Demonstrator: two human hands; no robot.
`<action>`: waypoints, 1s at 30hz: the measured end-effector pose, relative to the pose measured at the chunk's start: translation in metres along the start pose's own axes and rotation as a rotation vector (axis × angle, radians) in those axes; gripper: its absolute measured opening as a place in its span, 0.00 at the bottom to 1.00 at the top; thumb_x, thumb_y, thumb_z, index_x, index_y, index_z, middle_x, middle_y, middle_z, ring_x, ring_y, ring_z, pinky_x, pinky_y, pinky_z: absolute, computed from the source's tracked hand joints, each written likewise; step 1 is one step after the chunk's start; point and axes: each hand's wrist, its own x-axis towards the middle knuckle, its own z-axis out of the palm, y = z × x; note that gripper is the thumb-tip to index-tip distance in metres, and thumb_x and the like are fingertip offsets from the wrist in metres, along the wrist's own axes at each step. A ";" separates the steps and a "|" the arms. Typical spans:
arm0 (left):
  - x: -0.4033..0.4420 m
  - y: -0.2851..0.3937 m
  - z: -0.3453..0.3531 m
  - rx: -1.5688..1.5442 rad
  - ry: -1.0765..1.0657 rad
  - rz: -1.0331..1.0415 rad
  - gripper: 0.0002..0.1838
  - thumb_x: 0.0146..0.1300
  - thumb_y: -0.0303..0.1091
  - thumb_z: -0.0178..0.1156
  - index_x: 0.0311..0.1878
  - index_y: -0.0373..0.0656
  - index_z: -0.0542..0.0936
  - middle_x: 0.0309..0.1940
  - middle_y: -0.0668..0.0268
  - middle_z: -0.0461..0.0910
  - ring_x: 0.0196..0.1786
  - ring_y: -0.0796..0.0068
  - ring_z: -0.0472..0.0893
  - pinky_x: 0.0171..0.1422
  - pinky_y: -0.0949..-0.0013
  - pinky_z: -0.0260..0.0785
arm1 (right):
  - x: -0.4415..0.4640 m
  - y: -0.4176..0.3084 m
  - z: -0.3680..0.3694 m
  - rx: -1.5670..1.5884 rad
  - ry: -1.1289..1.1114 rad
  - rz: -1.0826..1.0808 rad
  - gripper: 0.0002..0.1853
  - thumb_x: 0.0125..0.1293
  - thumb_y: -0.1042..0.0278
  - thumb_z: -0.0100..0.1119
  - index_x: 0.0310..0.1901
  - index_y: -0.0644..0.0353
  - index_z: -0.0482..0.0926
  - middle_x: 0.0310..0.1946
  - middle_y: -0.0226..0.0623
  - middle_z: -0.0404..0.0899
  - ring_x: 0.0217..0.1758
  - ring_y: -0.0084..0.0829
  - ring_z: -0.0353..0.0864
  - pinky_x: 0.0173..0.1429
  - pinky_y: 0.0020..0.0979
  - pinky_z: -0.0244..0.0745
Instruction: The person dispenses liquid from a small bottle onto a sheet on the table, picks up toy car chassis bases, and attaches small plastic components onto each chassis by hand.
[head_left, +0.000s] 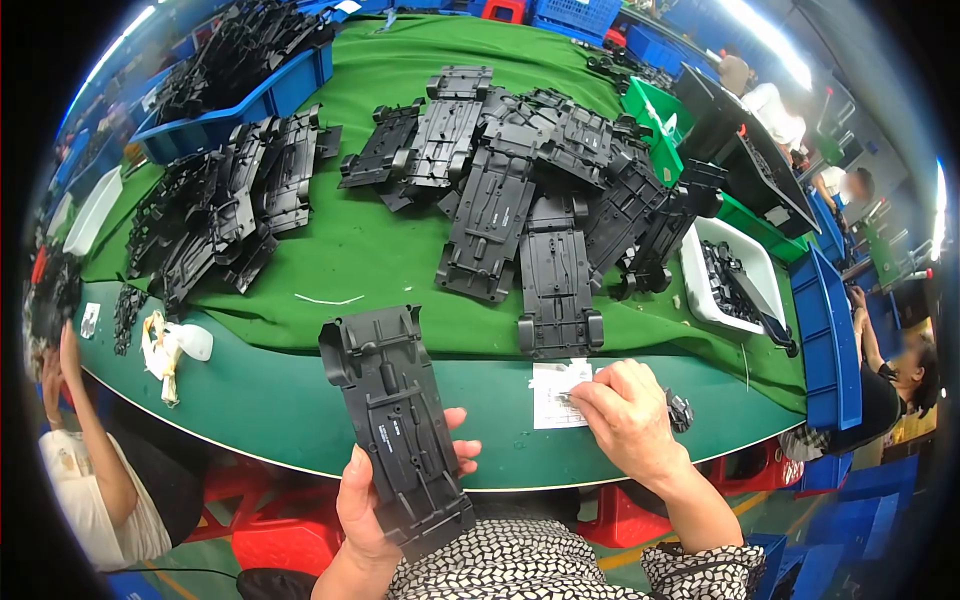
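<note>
My left hand (365,500) grips a black plastic toy car chassis (398,430), tilted, its ribbed face toward me and small white print near its middle. My right hand (628,415) is over a white paper sheet (556,393) at the table edge. Its thumb and fingertips are pinched together; whatever they hold is too small to make out. Just right of that hand lies a small cluster of black parts (679,410). Beyond both hands, a heap of similar chassis (487,215) rests on the green cloth (350,240).
More chassis are piled at left (235,200), near a filled blue crate (235,110). A white bin (700,295) of black parts stands right, beside a blue tray (828,340). A white glue-like bundle (165,350) lies left. Co-workers sit at both sides; red stools (290,540) stand below.
</note>
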 end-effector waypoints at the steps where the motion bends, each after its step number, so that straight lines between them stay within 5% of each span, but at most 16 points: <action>1: 0.000 0.000 0.000 0.002 0.002 -0.002 0.39 0.66 0.58 0.45 0.69 0.35 0.56 0.63 0.38 0.64 0.58 0.43 0.74 0.62 0.49 0.69 | 0.000 0.001 0.001 0.000 -0.007 0.002 0.07 0.49 0.77 0.68 0.30 0.59 0.79 0.25 0.32 0.71 0.31 0.34 0.72 0.36 0.33 0.66; 8: 0.004 -0.002 0.009 -0.056 0.082 -0.002 0.37 0.68 0.57 0.41 0.68 0.35 0.57 0.64 0.38 0.62 0.65 0.41 0.68 0.69 0.48 0.61 | -0.008 0.006 -0.001 0.007 0.002 0.049 0.07 0.49 0.77 0.67 0.30 0.59 0.79 0.26 0.33 0.72 0.31 0.35 0.72 0.36 0.33 0.65; 18: 0.005 -0.004 0.010 -0.076 0.074 -0.032 0.39 0.70 0.61 0.35 0.69 0.35 0.58 0.64 0.43 0.63 0.64 0.45 0.69 0.67 0.49 0.64 | -0.011 0.010 -0.002 0.008 0.057 -0.091 0.08 0.48 0.80 0.62 0.32 0.61 0.78 0.26 0.33 0.68 0.28 0.31 0.71 0.34 0.29 0.65; 24: 0.010 -0.001 0.018 -0.094 0.122 -0.017 0.37 0.71 0.61 0.34 0.68 0.36 0.59 0.63 0.45 0.65 0.62 0.46 0.71 0.64 0.48 0.67 | -0.016 0.012 -0.012 1.009 -0.029 0.840 0.05 0.59 0.74 0.64 0.31 0.66 0.80 0.23 0.24 0.72 0.24 0.13 0.66 0.28 0.18 0.62; 30: 0.016 -0.002 0.024 -0.144 0.163 -0.001 0.35 0.71 0.60 0.35 0.67 0.39 0.63 0.62 0.45 0.68 0.60 0.47 0.73 0.61 0.47 0.70 | -0.018 0.014 -0.011 1.307 -0.014 0.934 0.05 0.61 0.73 0.63 0.32 0.65 0.78 0.22 0.22 0.72 0.22 0.10 0.63 0.26 0.16 0.58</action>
